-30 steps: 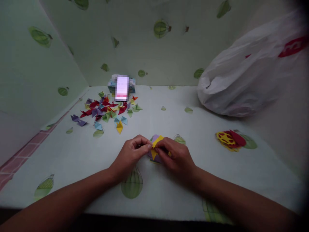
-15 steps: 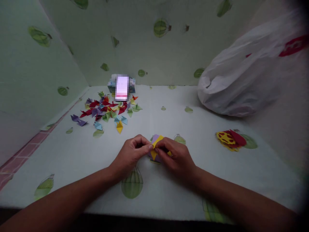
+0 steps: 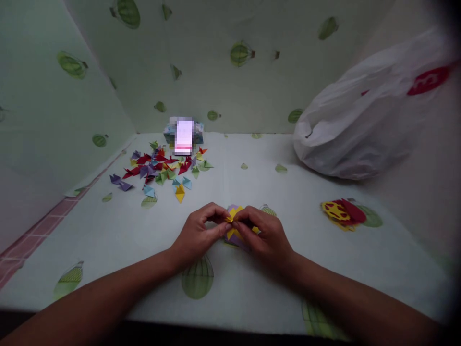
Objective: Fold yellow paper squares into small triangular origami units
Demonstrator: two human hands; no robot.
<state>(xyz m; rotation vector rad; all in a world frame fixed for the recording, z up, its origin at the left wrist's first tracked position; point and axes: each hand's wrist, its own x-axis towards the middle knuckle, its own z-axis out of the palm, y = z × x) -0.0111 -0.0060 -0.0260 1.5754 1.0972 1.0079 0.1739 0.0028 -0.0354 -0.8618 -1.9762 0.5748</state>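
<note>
My left hand (image 3: 200,232) and my right hand (image 3: 262,235) meet at the middle of the pale cloth with green balloon prints (image 3: 252,288). Both pinch a small yellow paper piece (image 3: 233,217) between thumbs and fingertips. Under it lies a purple paper piece (image 3: 236,239), partly hidden by my right fingers. The fingers of both hands are curled closed around the paper.
A scatter of several small folded paper pieces in red, purple, green, blue and yellow (image 3: 162,168) lies at the back left, before a small box (image 3: 184,134). A stack of red and yellow papers (image 3: 342,212) lies at right. A white plastic bag (image 3: 367,120) fills the back right.
The yellow paper has been folded smaller between my fingertips, and my hands have closed in tighter on it. The view has tilted slightly, so everything sits a little lower.
</note>
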